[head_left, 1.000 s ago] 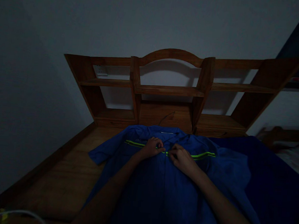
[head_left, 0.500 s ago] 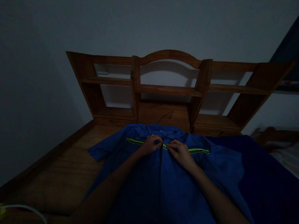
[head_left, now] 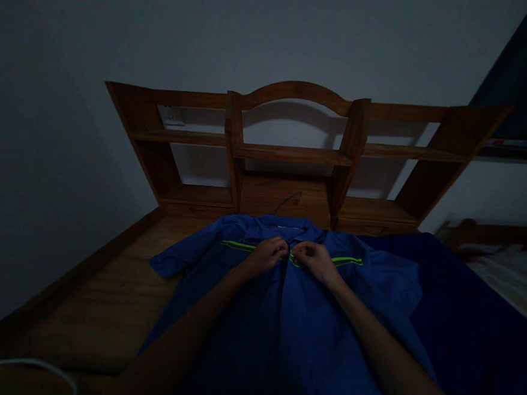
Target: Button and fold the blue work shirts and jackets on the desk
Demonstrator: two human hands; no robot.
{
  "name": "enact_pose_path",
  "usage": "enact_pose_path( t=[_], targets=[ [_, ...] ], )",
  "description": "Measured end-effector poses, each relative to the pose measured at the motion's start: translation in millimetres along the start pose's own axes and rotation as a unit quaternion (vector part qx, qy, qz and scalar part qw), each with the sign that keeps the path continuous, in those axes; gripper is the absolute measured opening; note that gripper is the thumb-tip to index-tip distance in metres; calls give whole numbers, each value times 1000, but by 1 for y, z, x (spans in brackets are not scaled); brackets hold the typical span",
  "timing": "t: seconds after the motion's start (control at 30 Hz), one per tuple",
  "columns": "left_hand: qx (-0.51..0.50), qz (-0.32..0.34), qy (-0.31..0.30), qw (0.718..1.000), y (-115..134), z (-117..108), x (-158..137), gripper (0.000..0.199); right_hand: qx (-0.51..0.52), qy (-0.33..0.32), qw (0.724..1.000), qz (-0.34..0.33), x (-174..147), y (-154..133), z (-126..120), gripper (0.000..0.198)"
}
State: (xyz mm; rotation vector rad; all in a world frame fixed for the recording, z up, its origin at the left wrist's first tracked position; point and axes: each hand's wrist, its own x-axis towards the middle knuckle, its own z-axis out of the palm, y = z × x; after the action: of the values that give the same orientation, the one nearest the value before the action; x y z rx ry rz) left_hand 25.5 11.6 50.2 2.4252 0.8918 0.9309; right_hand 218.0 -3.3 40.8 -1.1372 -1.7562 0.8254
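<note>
A blue short-sleeved shirt (head_left: 308,339) with yellow-green chest stripes lies spread front side up, its collar toward the shelf. My left hand (head_left: 268,253) is closed in a pinch on the left edge of the front opening, at stripe height. Close beside it, my right hand (head_left: 315,260) pinches the right front edge by the stripe. The fingertips of both hands nearly meet at the placket below the collar. Any button between them is too small and dark to make out.
A wooden shelf unit (head_left: 288,155) stands against the wall behind the shirt. Under the shirt is a wooden surface (head_left: 107,298), with dark blue cloth (head_left: 474,338) at the right. A white cable (head_left: 30,362) curves at the lower left.
My right hand has drawn slightly closer to my left at the placket, its fingers more curled. The view has shifted a little, so the shelf sits slightly higher and further left.
</note>
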Motion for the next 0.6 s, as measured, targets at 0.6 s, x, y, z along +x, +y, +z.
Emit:
enact_pose_path(
  t=[0.6],
  targets=[
    [-132,-122,-105,978,-3,4,-3,37,43,-43,996,70,-2,4,3,21]
  ],
)
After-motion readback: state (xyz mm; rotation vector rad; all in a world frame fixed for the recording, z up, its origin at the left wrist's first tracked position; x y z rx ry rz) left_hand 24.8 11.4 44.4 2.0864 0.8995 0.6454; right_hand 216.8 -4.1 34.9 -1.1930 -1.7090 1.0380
